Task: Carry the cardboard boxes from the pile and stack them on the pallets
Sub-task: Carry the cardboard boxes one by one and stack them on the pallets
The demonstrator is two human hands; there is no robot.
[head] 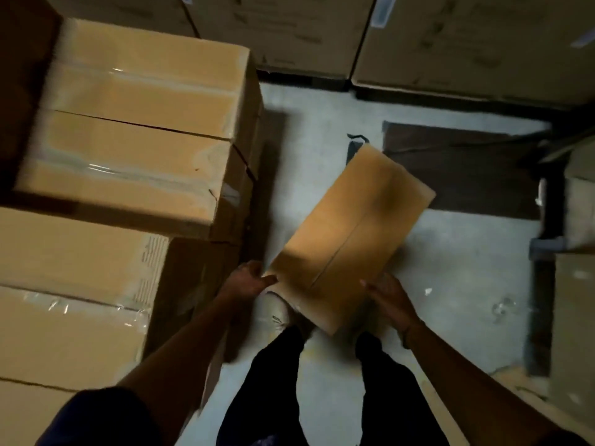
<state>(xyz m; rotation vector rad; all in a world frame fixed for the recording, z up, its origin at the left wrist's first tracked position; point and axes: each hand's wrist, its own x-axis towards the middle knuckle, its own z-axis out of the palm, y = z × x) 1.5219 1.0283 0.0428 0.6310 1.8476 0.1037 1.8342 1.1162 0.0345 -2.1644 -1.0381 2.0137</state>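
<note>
Concrete floor [450, 252], long cardboard box [351, 233] angled up-right, left hand [249, 280], right hand [388, 297] gripping its near end

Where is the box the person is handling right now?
The box is centre frame, over the floor, gripped at its near end by both hands, left and right, right of the stacked boxes.

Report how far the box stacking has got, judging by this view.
Done: taped boxes already stand stacked at the left. In hand: the left hand and right hand grip the near corners of one cardboard box over the floor. Left: setting it on a stack; how many boxes remain is out of view.
</note>
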